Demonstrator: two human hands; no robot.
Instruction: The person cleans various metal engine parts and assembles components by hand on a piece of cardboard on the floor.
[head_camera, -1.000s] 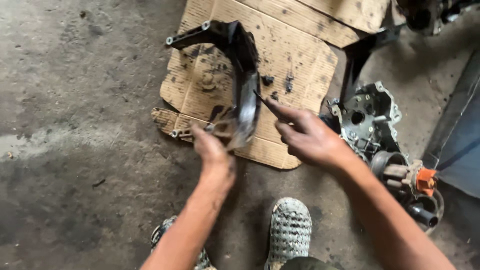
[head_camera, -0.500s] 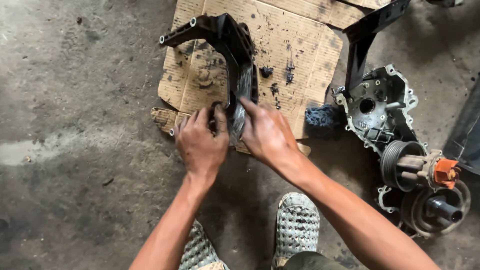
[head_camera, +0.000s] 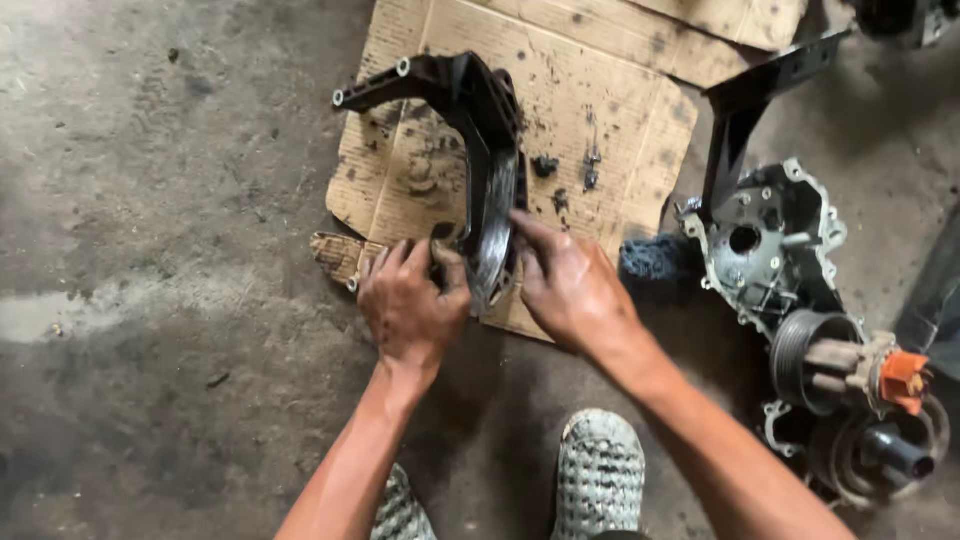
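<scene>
Black curved metal bracket (head_camera: 478, 130) stands on edge on the cardboard sheet (head_camera: 610, 110), its lower end at the sheet's near edge, upper arm reaching toward the far-left corner. Left hand (head_camera: 410, 305) grips the lower end from the left, fingers curled over it. Right hand (head_camera: 570, 285) presses on the same end from the right, thumb & fingertips on the greasy rim, so the bracket's low end sits pinched between both hands. Small bolts (head_camera: 568, 170) lie on the cardboard just right of the bracket, apart from it. Engine casing (head_camera: 770, 240) w/ pulley (head_camera: 800, 345) and orange-capped part (head_camera: 903, 375) sits on the concrete floor (head_camera: 150, 250) to the right, near the right forearm; tight there. Floor left of the cardboard is open, w/ a wet patch. Two grey shoes (head_camera: 598, 470) at the near edge, under the arms.
</scene>
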